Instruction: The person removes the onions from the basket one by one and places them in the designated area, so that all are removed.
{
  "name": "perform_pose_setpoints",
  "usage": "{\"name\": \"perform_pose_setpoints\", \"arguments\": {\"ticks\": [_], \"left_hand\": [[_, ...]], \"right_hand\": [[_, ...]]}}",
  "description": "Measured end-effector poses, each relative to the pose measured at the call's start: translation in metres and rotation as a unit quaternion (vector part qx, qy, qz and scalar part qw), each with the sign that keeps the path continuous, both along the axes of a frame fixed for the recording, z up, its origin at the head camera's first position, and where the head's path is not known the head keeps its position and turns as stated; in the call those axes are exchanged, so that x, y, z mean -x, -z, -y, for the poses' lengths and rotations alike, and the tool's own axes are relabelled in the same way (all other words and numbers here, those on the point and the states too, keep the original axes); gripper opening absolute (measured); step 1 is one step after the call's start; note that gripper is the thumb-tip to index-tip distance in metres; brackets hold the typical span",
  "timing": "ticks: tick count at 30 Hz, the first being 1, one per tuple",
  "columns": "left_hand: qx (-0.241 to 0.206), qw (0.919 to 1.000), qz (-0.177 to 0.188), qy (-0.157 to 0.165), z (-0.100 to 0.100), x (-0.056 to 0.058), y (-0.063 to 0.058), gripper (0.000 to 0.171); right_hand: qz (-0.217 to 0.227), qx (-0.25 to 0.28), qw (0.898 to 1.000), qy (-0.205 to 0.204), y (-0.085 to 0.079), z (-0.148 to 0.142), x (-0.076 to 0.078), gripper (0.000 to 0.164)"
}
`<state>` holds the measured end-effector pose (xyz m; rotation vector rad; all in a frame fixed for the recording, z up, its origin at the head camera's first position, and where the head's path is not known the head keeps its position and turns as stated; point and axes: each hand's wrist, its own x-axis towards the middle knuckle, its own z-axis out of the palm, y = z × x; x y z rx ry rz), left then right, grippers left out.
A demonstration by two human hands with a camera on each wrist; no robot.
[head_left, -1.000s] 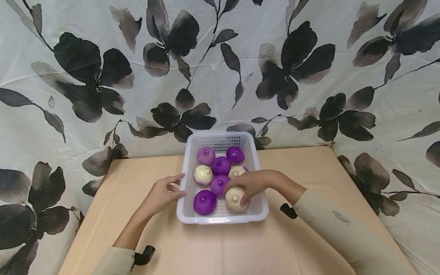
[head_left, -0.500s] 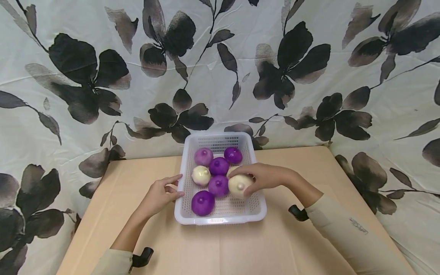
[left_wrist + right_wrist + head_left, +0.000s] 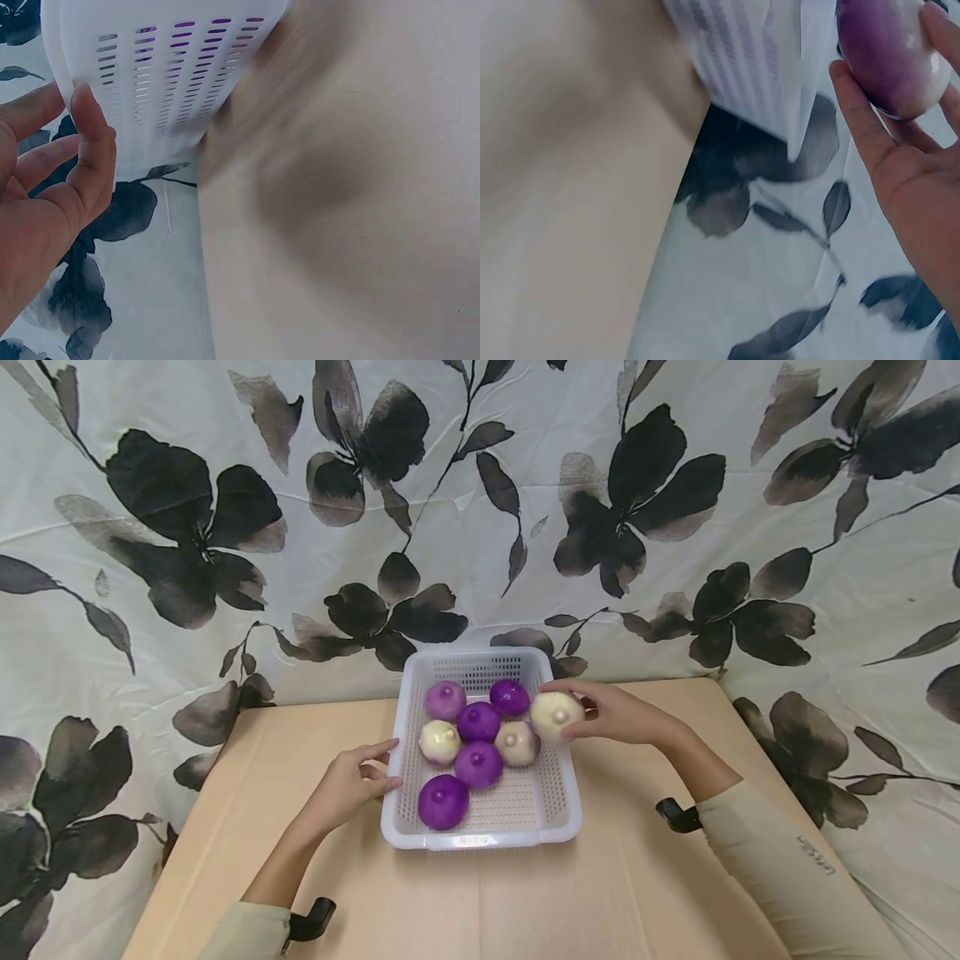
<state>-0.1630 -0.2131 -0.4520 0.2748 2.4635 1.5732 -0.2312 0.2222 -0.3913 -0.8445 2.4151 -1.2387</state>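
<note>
A white plastic basket (image 3: 480,841) with perforated walls holds several turnips, some showing purple, such as the front-left turnip (image 3: 443,802), others cream, such as the left turnip (image 3: 439,742). My left hand (image 3: 356,785) holds the basket's left rim, its thumb and forefinger set a little apart on the edge. Over the right rim, my right hand (image 3: 611,714) grips a turnip (image 3: 557,716) between thumb and fingers, its cream end facing up. In the right wrist view this turnip (image 3: 891,56) shows a purple side, and the basket wall (image 3: 742,60) stands beside it.
Beneath the basket lies a light brown tabletop (image 3: 480,910). A white cloth (image 3: 510,552) printed with dark flowers hangs behind the table's far edge. Each forearm wears a beige sleeve, with a black wrist camera (image 3: 678,816) on the right and another black wrist camera (image 3: 312,920) on the left.
My right hand has lifted the cream-ended turnip from the basket's front right and moved it back and right, over the rim. A paler turnip beneath is uncovered. The left hand stays on the rim.
</note>
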Motion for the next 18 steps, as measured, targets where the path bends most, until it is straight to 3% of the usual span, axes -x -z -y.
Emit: {"name": "perform_pose_setpoints", "arguments": {"ticks": [9,18], "left_hand": [[0.009,0.9999,-0.003,-0.012,-0.006,0.005,0.0,0.065],[0.008,0.9997,0.002,-0.024,-0.012,0.009,0.0,0.066]], "right_hand": [[0.012,0.047,0.995,0.086,0.013,-0.039,0.032,0.075],[0.025,0.085,0.983,0.162,0.036,-0.063,0.062,0.072]]}}
